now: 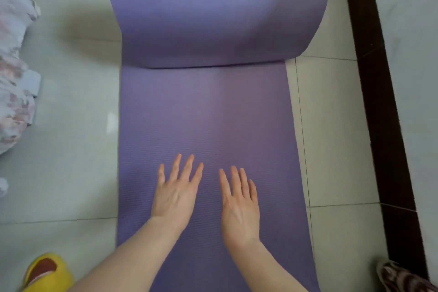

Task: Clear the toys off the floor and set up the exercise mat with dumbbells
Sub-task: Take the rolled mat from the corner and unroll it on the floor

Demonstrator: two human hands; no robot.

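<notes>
Currently, left hand [176, 193] and right hand [240, 206] lie flat, fingers spread, gripping nothing, on the unrolled section of the purple mat [206, 111]. Press evenly, then push the remaining roll [218, 14] straight forward, parallel to the tile floor [71, 173] joints.

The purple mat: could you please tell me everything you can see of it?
The mat is purple foam by its look, with fine ribbing. Its near part lies flat on the tiled floor; the far part is still a curled roll. The left hand and the right hand are spread open, palms down, on the flat part. Nothing else rests on it.
</notes>
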